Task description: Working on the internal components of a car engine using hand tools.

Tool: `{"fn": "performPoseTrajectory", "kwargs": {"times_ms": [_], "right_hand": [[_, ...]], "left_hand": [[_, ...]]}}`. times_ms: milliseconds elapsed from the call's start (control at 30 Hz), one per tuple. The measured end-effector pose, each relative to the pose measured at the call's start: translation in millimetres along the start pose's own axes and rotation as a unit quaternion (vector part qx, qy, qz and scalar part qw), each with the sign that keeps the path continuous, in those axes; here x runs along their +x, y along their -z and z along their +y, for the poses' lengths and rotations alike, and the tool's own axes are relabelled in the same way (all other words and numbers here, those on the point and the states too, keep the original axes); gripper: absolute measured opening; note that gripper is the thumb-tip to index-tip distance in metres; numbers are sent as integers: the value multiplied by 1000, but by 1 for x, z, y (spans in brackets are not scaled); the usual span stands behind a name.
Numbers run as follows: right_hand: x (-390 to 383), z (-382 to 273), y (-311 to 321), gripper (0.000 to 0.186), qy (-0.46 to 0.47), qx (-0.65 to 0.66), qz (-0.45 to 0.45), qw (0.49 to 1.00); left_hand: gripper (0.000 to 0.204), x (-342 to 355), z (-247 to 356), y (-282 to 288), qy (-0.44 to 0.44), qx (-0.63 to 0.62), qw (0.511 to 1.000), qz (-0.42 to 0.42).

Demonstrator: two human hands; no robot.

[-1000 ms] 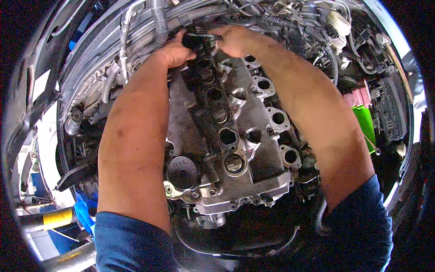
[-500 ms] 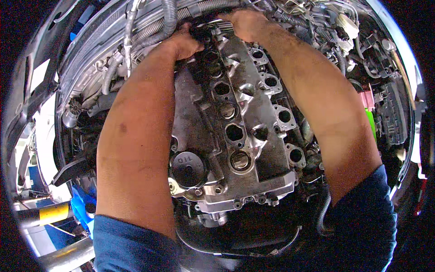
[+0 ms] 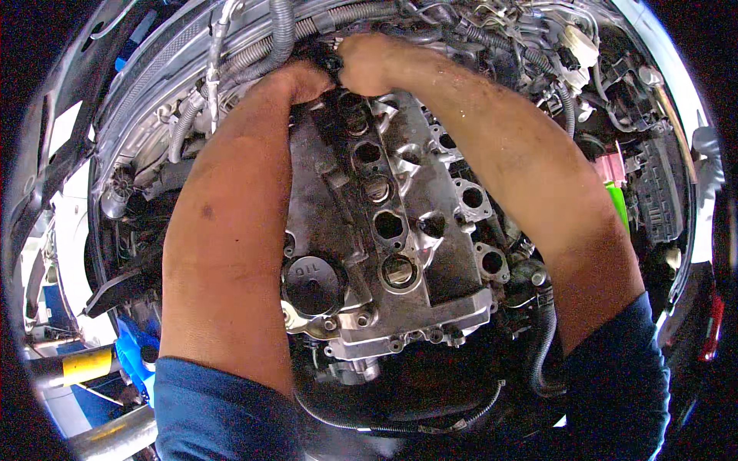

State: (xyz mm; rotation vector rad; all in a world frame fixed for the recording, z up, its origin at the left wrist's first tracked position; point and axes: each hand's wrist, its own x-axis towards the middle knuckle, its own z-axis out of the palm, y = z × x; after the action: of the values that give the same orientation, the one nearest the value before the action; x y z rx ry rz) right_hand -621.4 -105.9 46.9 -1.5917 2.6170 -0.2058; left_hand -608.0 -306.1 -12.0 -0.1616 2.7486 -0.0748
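Observation:
Both my arms reach over a grey metal engine cover (image 3: 453, 296) to its far end. My left hand (image 3: 309, 81) is curled there beside a dark part (image 3: 327, 58) that I cannot make out. Right next to it, my right hand (image 3: 367, 65) is closed in a fist-like grip at the same dark part. The fingertips of both hands are hidden. Nearer to me, a row of round and oval openings (image 3: 389, 226) runs along the middle of the engine. A round black filler cap (image 3: 313, 286) sits at its near left.
Ribbed hoses (image 3: 283, 31) and wiring cross behind my hands. Metal port flanges (image 3: 471, 198) line the engine's right side. A curved hose (image 3: 544, 349) hangs at the near right, and a thin cable (image 3: 346, 426) lies along the front. Something bright blue (image 3: 134, 357) is at the lower left.
My right hand has moved left and slightly nearer, from the cover's far right end to beside my left hand. My left hand stays at nearly the same spot.

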Motion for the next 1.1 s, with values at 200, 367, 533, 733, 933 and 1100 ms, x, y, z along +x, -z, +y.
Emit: {"fn": "performPoseTrajectory", "kwargs": {"times_ms": [200, 367, 533, 733, 933, 1100], "right_hand": [[14, 17, -5, 54, 25, -156, -44, 986], [15, 69, -19, 62, -23, -29, 34, 999], [37, 79, -37, 56, -58, -177, -32, 982], [64, 73, -29, 48, -160, -196, -182, 950], [15, 55, -20, 57, 22, -131, 7, 991], [32, 26, -23, 50, 24, -105, -75, 991]], "left_hand": [[51, 7, -1, -3, -37, 73, 997, 16], [59, -1, 15, 6, 14, 28, 998, 52], [58, -6, 16, 10, -1, 143, 990, -20], [63, 22, -7, -9, -119, 249, 961, 21], [50, 36, -26, -26, -53, 29, 988, 139], [43, -8, 8, 21, -157, 256, 954, -14]]}}
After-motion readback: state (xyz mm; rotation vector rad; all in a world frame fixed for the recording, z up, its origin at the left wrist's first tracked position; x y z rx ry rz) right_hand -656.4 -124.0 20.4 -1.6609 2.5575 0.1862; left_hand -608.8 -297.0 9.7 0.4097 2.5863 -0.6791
